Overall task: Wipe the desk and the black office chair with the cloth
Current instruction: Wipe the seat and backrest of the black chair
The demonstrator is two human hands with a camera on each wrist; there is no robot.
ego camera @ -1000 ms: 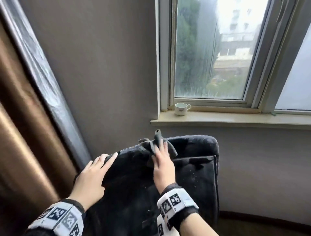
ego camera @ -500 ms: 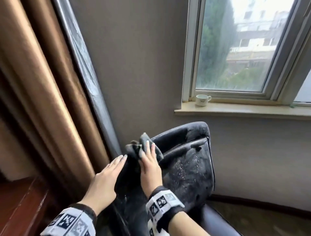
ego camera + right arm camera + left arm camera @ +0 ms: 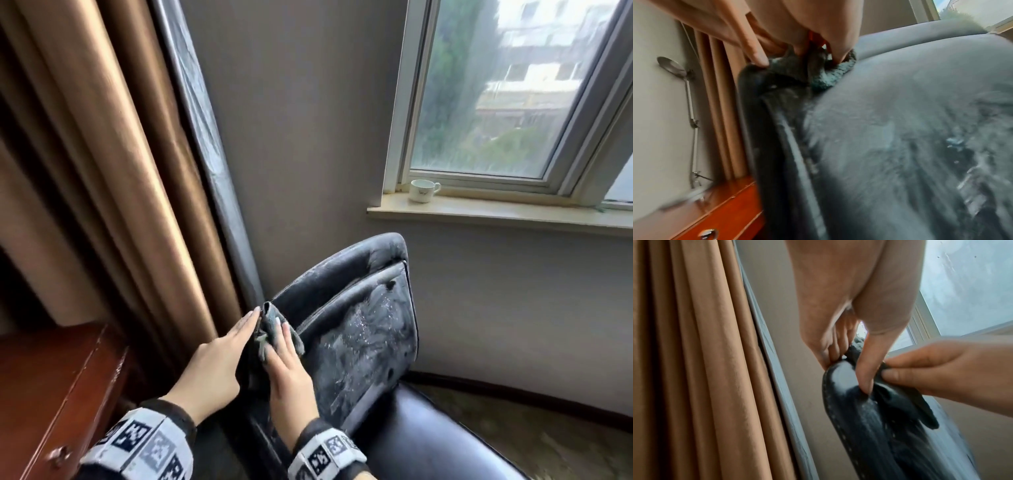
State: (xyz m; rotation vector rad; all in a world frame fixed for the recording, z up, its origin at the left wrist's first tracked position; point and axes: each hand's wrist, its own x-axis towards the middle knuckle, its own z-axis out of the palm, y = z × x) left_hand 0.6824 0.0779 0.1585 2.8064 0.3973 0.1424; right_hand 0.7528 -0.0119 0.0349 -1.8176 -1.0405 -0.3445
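Observation:
The black office chair [image 3: 363,329] stands with its dusty, streaked backrest toward me. A dark grey-teal cloth [image 3: 270,323] lies bunched on the backrest's upper left corner. My right hand [image 3: 284,346] presses it there, with folds of the cloth [image 3: 818,76] gathered between its fingers. My left hand [image 3: 239,330] holds the chair's left edge right beside the cloth. Its fingers [image 3: 830,352] lie behind the edge and its thumb is on the front. The reddish wooden desk [image 3: 44,394] is at the lower left.
Tan curtains [image 3: 102,171] hang close behind the chair's left edge. A white cup [image 3: 422,191] sits on the window sill [image 3: 513,214] above the chair. A metal arm with a round head [image 3: 672,66] is on the wall above the desk [image 3: 725,209].
The right hand has slid the cloth leftward along the top of the backrest to its left corner. The left hand has closed up beside it. The chair back now faces more to the right.

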